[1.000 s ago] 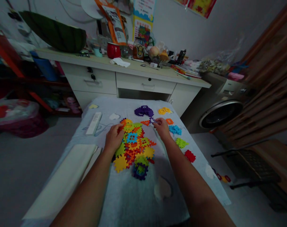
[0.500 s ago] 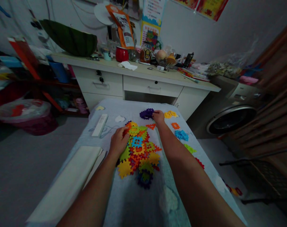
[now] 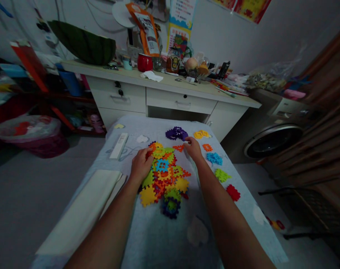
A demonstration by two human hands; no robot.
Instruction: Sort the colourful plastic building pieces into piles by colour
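A heap of colourful plastic interlocking pieces (image 3: 164, 173) with toothed edges lies mid-table. At its upper left edge is my left hand (image 3: 142, 162), fingers bent and closed against orange and red pieces; what they pinch is hidden. My right hand (image 3: 193, 148) is just below a small pile of purple pieces (image 3: 175, 133), thumb and forefinger apart, with nothing visible between them. An orange triangular piece (image 3: 178, 148) lies beside its thumb. Down the right side run separate groups: yellow pieces (image 3: 201, 134), an orange piece (image 3: 207, 147), blue pieces (image 3: 214, 158), green pieces (image 3: 222, 175) and red pieces (image 3: 233, 192).
A pale cloth covers the table (image 3: 197, 231). On its left lie a white narrow box (image 3: 119, 146) and a folded white sheet (image 3: 83, 213). Beyond stands a cluttered drawer cabinet (image 3: 170, 99); a washing machine (image 3: 266, 130) is to the right and a pink bin (image 3: 32, 136) to the left.
My right hand has drawn back from the purple pile, slightly right and towards me. The purple pile now shows wider at its right. My left hand has barely moved.
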